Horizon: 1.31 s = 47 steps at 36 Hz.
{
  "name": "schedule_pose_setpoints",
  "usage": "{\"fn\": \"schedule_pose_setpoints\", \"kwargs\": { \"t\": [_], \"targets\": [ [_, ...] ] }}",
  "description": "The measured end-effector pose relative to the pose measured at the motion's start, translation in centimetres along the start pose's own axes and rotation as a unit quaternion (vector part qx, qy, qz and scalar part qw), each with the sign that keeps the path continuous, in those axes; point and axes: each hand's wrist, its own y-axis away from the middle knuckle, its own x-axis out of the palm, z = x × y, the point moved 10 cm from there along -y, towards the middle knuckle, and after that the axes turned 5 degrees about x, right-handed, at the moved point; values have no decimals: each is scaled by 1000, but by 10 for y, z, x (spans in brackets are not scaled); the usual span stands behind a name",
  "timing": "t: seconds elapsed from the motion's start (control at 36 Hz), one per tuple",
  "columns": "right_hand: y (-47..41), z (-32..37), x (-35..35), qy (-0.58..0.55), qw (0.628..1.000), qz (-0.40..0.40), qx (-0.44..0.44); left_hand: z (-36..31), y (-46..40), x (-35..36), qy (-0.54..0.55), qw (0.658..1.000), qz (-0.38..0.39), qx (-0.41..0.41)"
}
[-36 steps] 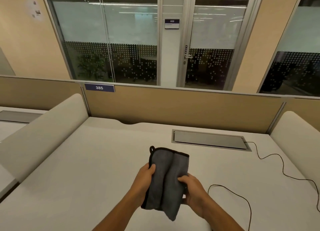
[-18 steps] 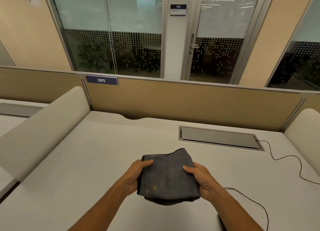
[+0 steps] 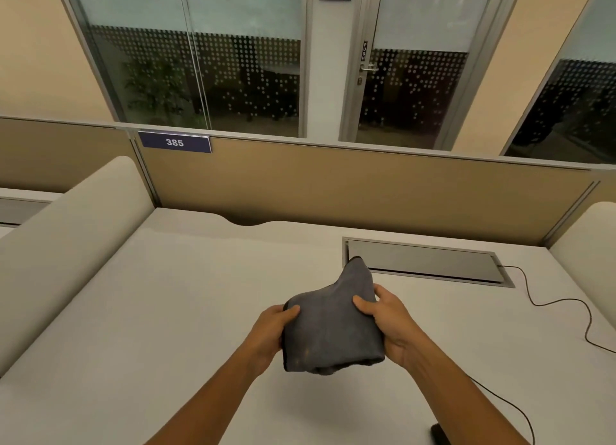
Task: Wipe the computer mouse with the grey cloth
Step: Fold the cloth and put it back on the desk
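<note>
Now both hands clamped on cloth (image 3: 330,331), left hand (image 3: 270,331) and right hand (image 3: 388,324) gripping opposite sides, cloth above desk (image 3: 166,311), mouse (image 3: 441,436) near right forearm.

I see the grey cloth (image 3: 330,331) bunched and folded, one corner peaking upward. The computer mouse (image 3: 441,436) is dark. It sits at the frame's bottom edge, mostly hidden.

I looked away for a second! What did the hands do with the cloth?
The grey cloth hung down lengthwise; the left hand and right hand turned it flat and bunched it, one corner poking up. Both hands kept hold. The black cable stayed on the desk.
</note>
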Motion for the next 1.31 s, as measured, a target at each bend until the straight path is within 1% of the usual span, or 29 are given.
{"fn": "schedule_pose_setpoints", "kwargs": {
  "t": [0.06,0.08,0.14,0.19,0.25,0.33,0.36,0.42,0.47,0.56,0.61,0.64,0.67,0.72,0.81,0.86,0.89,0.92,0.97,1.06,1.17,1.25,1.31],
  "targets": [
    [-3,6,5,13,1000,-9,-7,-4,-4,-1,-93,995,-33,15],
    [-5,9,8,15,1000,-12,-9,-10,-5,-2,-144,987,-54,39],
    [-10,15,14,13,1000,-18,-16,-29,-3,4,-200,969,-73,128],
    [-15,22,18,16,999,-29,-25,-46,2,13,-207,953,-64,211],
    [-21,29,23,13,999,-37,-30,-56,7,20,-165,951,-45,257],
    [-29,40,31,-31,999,-27,-28,-61,12,16,-63,953,-9,296],
    [-30,45,34,-48,998,-22,-27,-60,11,10,-52,949,-4,311],
    [-33,53,39,-78,997,-14,-17,-59,9,-4,-64,937,-6,344],
    [-37,56,44,-126,992,-8,2,-53,-1,-21,-104,929,-17,356],
    [-41,59,52,-198,979,4,37,-39,-24,-30,-239,920,-8,309],
    [-44,62,60,-222,973,19,53,-36,-33,-26,-300,898,6,323],
    [-45,64,67,-236,969,33,62,-38,-40,-22,-294,894,11,339],
    [-47,65,73,-253,964,50,72,-43,-43,-20,-256,905,5,340],
    [-49,69,85,-293,949,75,83,-60,-54,-14,-133,940,-12,313],
    [-55,76,92,-347,932,82,72,-95,-61,-21,-35,943,-99,316],
    [-63,80,86,-326,942,57,57,-100,-65,-34,43,939,-138,312],
    [-68,82,82,-307,949,42,52,-100,-68,-42,53,938,-159,305],
    [-75,83,77,-288,956,30,46,-99,-73,-49,42,938,-171,299],
    [-88,81,68,-237,971,7,45,-98,-86,-59,23,951,-172,256],
    [-104,74,61,-147,987,-6,67,-103,-107,-65,-11,971,-140,194],
    [-119,70,59,17,996,-8,83,-112,-126,-73,-45,981,-108,155],
    [-127,71,58,163,984,-32,63,-123,-138,-81,-58,984,-87,147],
    [-134,73,56,253,965,-63,42,-128,-145,-83,-41,989,-47,138]
  ]
}}
